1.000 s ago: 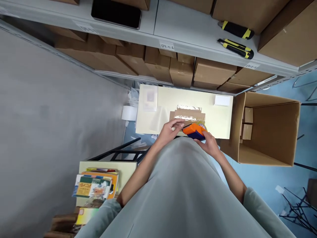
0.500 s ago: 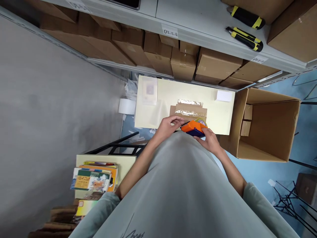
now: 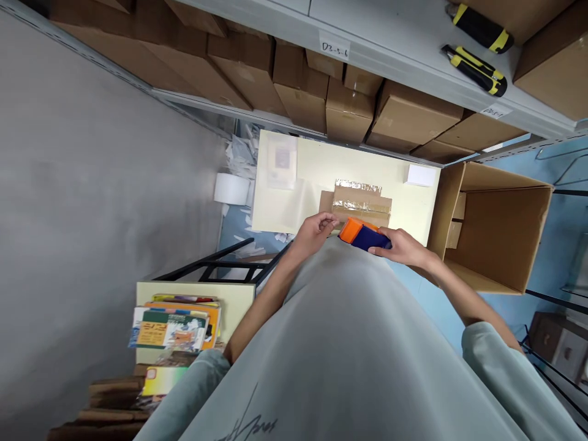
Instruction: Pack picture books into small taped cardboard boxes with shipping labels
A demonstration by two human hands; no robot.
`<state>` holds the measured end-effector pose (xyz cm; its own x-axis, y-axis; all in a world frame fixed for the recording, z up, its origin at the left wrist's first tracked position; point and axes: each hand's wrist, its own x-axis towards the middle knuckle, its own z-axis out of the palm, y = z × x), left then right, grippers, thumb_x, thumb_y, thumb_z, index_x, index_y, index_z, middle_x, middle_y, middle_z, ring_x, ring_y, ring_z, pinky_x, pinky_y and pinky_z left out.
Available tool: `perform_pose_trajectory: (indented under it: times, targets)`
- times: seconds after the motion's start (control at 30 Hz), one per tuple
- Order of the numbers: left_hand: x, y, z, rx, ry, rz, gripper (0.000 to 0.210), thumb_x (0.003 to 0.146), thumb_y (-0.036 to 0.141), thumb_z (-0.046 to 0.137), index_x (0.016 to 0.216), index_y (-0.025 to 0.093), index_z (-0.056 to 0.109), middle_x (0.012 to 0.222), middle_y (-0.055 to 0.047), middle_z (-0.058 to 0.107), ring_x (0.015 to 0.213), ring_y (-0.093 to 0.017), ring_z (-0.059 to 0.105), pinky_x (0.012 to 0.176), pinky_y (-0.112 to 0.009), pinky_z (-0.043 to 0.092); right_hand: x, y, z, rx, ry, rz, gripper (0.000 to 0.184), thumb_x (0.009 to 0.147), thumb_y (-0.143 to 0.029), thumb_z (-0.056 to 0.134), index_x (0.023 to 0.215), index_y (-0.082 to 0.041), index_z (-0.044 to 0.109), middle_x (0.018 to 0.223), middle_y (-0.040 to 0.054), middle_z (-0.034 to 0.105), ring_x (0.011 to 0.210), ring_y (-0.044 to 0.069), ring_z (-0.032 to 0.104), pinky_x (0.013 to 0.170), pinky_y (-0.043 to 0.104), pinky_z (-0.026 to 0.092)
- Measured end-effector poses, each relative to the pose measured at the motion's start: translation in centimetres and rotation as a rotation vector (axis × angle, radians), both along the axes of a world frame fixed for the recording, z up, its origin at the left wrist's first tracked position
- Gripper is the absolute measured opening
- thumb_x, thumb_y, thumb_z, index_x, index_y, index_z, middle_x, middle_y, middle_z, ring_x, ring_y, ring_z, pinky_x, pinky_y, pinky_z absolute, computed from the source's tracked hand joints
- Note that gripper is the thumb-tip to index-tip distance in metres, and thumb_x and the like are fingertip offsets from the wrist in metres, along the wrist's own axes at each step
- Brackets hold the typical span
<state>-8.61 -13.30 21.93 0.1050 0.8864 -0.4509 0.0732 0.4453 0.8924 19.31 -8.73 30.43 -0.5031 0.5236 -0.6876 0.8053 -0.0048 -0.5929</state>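
Observation:
My right hand (image 3: 403,246) grips an orange and dark-blue tape dispenser (image 3: 367,236) by its right end, thumb below and fingers above. My left hand (image 3: 316,231) is just left of the dispenser, its fingers drawn together in a pinch. Whether a strip of tape is between those fingertips is too small to make out. Right behind both hands, a flat brown cardboard box (image 3: 362,202) with shiny clear tape across it lies on the cream table (image 3: 316,164). My shirt hides the table's near edge in part.
A large open carton (image 3: 500,239) with small boxes inside stands right of the table. A white box (image 3: 420,175) lies at the table's back right. Overhead, a grey shelf (image 3: 376,37) holds two utility knives (image 3: 478,70). Books (image 3: 177,327) are stacked at lower left.
The tape dispenser has turned in my right hand, showing more of its blue side. My right hand and forearm have swung outward to the right. My left hand stays pinched close by.

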Motion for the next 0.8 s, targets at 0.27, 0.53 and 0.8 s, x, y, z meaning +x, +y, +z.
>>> perform_pose_trajectory:
  times: [0.27, 0.53, 0.8]
  targets:
    - [-1.2, 0.6, -2.3, -0.075, -0.06, 0.197, 0.044, 0.081, 0.059, 0.078, 0.097, 0.018, 0.076, 0.099, -0.009, 0.079, 0.089, -0.022, 0.071, 0.078, -0.033, 0.06, -0.2, 4.2, 0.7, -0.044, 0.028, 0.064, 0.053, 0.093, -0.076, 0.066, 0.093, -0.022, 0.065, 0.082, 0.0011, 0.067, 0.071, 0.019, 0.058, 0.064, 0.031, 0.039]
    - [-2.8, 2.3, -7.0, -0.171, -0.103, 0.33, 0.043, 0.071, 0.055, 0.085, 0.088, 0.016, 0.077, 0.089, -0.007, 0.076, 0.081, -0.018, 0.065, 0.072, -0.029, 0.055, -0.3, 8.3, -0.5, -0.19, -0.036, 0.042, 0.059, 0.081, -0.078, 0.077, 0.091, -0.021, 0.068, 0.085, 0.0042, 0.075, 0.073, 0.02, 0.065, 0.066, 0.031, 0.047]
    - [-1.4, 2.5, -10.5, -0.322, -0.046, 0.34, 0.029, 0.075, 0.044, 0.078, 0.087, 0.017, 0.074, 0.076, -0.002, 0.069, 0.069, -0.014, 0.059, 0.073, -0.031, 0.056, -1.3, 10.8, -4.0, -0.309, -0.075, 0.062, 0.062, 0.073, -0.075, 0.085, 0.094, -0.017, 0.074, 0.086, 0.0069, 0.079, 0.077, 0.021, 0.07, 0.07, 0.032, 0.055]
